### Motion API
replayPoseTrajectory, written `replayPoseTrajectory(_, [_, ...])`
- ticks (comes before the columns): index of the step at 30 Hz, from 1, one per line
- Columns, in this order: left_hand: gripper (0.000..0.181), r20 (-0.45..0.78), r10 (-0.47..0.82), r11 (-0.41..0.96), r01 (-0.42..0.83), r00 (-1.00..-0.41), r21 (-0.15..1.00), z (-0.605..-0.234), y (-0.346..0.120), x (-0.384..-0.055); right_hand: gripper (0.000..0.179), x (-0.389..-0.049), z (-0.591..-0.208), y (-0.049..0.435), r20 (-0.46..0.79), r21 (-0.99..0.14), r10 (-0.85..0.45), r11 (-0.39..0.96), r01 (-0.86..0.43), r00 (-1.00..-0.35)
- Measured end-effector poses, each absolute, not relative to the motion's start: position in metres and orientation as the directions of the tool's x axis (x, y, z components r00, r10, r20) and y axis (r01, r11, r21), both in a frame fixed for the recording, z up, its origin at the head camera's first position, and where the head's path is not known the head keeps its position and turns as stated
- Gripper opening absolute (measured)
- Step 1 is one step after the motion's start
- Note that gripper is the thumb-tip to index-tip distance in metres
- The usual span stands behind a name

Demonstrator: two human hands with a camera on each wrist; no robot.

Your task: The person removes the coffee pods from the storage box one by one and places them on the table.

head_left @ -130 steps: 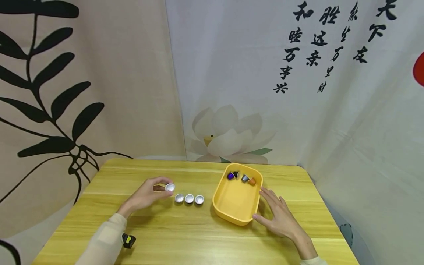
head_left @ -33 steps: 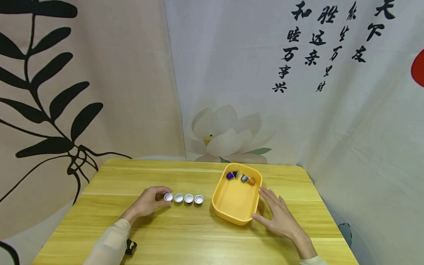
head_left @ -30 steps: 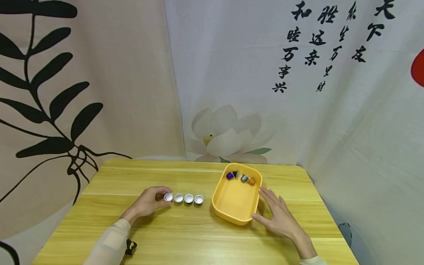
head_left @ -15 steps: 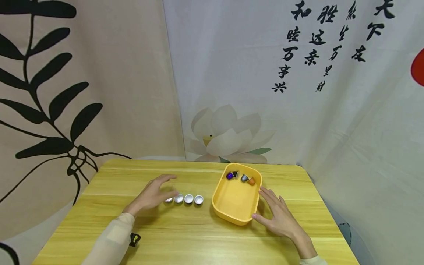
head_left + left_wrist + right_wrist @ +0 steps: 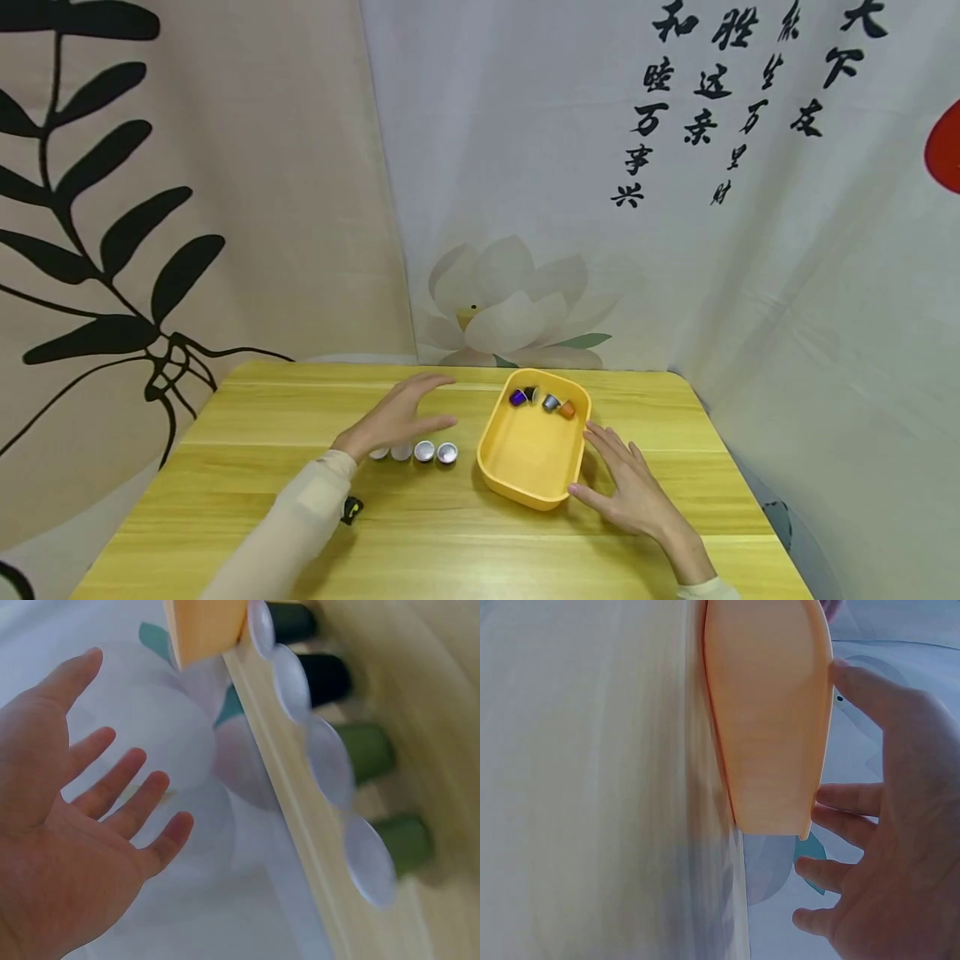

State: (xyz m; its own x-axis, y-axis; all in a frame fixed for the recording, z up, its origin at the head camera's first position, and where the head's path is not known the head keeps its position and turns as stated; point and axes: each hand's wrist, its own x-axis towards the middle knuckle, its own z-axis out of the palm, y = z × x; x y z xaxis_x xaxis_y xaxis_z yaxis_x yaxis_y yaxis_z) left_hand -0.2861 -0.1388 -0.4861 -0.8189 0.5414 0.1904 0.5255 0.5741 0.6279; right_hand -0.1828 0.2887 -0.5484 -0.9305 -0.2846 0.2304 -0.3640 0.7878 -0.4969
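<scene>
My left hand (image 5: 397, 417) is in the air with fingers apart and nothing held, between the row and the tray. Below it several coffee capsules (image 5: 424, 452) stand in a line, pale lids up, the leftmost partly hidden by the wrist. Seen from the left wrist, the nearer ones have green bodies (image 5: 364, 754) and the farther ones dark bodies (image 5: 328, 679). My right hand (image 5: 633, 492) touches the right rim of a yellow tray (image 5: 528, 458) with thumb and fingertips, fingers spread. Inside, at its far end, lie a purple capsule (image 5: 517, 397), a black, a grey (image 5: 551, 403) and an orange one (image 5: 567, 410).
The wooden table (image 5: 487, 550) extends around the tray and the row. Behind its far edge hangs a pale curtain (image 5: 495, 208) with printed characters, a flower and dark leaves. A small black device (image 5: 351, 509) sits at the left wrist.
The left hand set a capsule down at the left end of the row, let go of it, then moved away and right toward the tray. The right hand stayed at the rim.
</scene>
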Motion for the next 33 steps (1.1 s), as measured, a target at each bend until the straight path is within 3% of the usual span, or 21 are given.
replayPoseTrajectory(21, [0.062,0.138,0.784,0.479,0.732,-0.605,0.484,-0.471,-0.016,-0.321,0.094,-0.184,-0.548,0.288,0.225,-0.494,-0.288,0.790,-0.364,-0.931])
replayPoseTrajectory(33, [0.064,0.009,0.793,0.535,0.704,-0.609,0.467,-0.470,0.027,-0.333,0.093,-0.184,-0.548,0.288,0.224,-0.488,-0.288,0.794,-0.363,-0.931])
